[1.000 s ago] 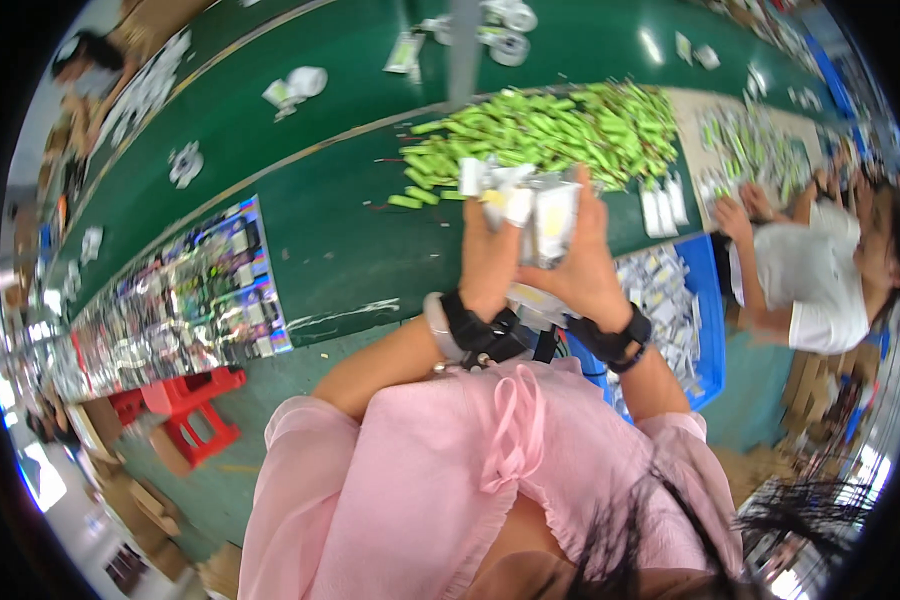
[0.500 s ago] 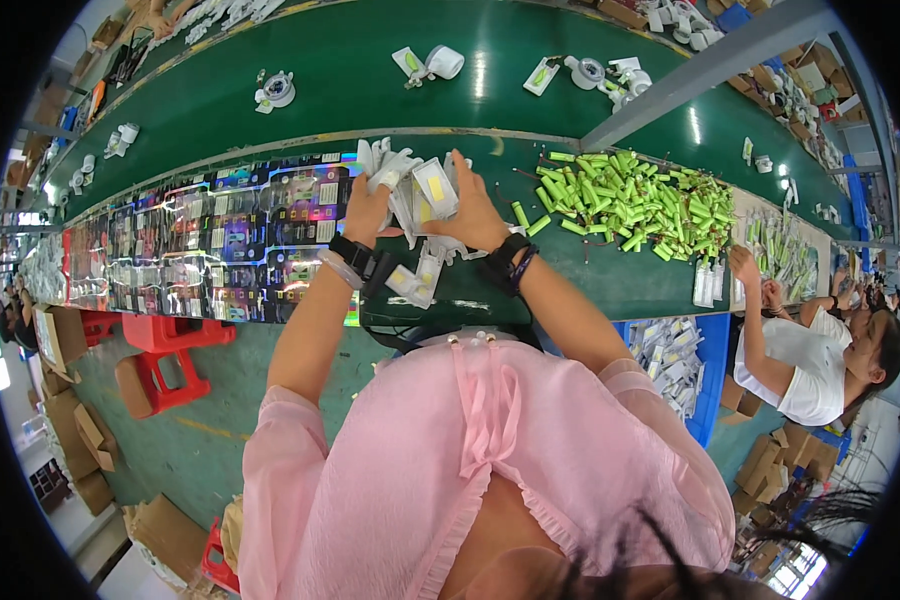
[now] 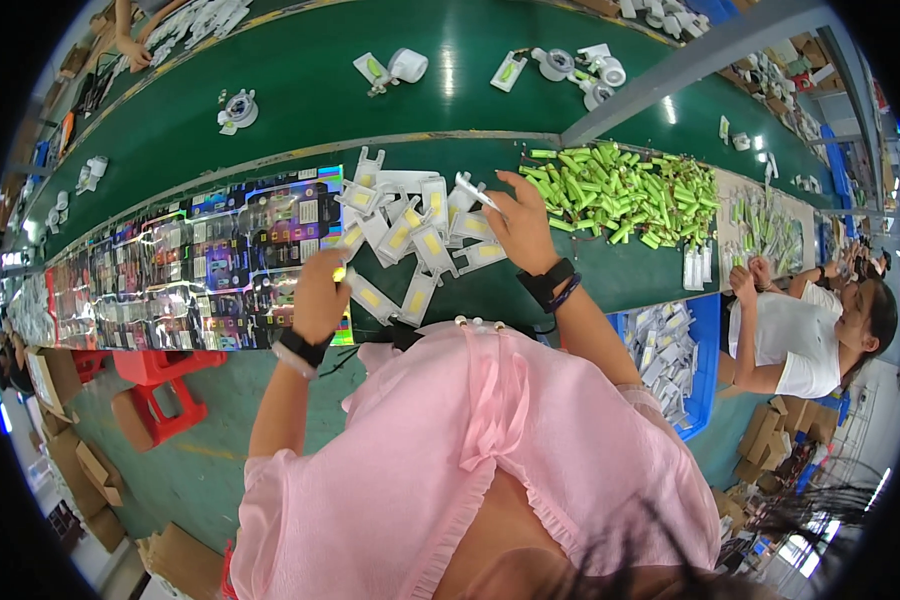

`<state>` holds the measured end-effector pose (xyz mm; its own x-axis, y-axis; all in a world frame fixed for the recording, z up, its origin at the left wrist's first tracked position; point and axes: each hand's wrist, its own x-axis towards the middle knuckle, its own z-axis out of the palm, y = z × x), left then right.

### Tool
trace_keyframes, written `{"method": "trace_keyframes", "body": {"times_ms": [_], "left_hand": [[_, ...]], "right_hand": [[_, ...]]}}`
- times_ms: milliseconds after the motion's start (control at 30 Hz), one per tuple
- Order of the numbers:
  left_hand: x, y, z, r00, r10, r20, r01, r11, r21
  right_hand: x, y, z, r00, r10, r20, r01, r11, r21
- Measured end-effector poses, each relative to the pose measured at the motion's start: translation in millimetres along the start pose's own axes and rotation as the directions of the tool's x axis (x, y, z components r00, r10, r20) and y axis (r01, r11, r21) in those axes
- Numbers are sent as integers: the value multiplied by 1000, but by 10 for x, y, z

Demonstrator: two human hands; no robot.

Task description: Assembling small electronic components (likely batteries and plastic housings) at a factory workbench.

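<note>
Several white plastic LED panels with yellow strips point(image 3: 430, 245) lie spread in a loose pile on the green table before me. My right hand point(image 3: 522, 222), at the right of the pile, pinches one white LED panel point(image 3: 478, 192), tilted up above the others. On the pile's left side, my left hand point(image 3: 318, 295) is closed with its fingers curled. A bright yellow spot shows at its fingertips, but what it grips is mostly hidden.
Shiny printed packages point(image 3: 200, 260) cover the table at left. Green battery cells with wires point(image 3: 620, 190) are heaped at right. Beyond runs a green conveyor point(image 3: 300, 90) with lamp parts. A blue bin point(image 3: 705, 370) of panels stands below; a co-worker point(image 3: 800, 340) sits right. Red stools point(image 3: 160, 365) stand lower left.
The bunch of panels between my two hands has been let go and now lies spread out. My hands have moved apart, left hand down-left, right hand to the right with one panel.
</note>
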<state>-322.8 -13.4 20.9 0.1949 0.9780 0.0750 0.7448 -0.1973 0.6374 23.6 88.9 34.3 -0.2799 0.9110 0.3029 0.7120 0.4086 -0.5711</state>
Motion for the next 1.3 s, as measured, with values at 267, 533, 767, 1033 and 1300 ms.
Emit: {"method": "trace_keyframes", "body": {"times_ms": [267,533,767,1033,1300], "left_hand": [[-422,349,253,984,-17,175,-33,959,283],[-444,406,300,990,-102,101,57,923,380],[-474,480,346,982,-178,63,130,880,457],[-665,865,683,941,-325,99,253,865,434],[-624,1500,1275,893,-424,152,411,905,111]], "right_hand": [[-695,368,-883,975,-95,203,79,993,85],[-1169,779,-879,954,-91,286,135,981,-137],[-825,-364,101,743,-503,441,443,864,240],[-1112,-404,335,674,-575,464,539,812,223],[-1362,173,-437,805,-405,433,378,913,151]]}}
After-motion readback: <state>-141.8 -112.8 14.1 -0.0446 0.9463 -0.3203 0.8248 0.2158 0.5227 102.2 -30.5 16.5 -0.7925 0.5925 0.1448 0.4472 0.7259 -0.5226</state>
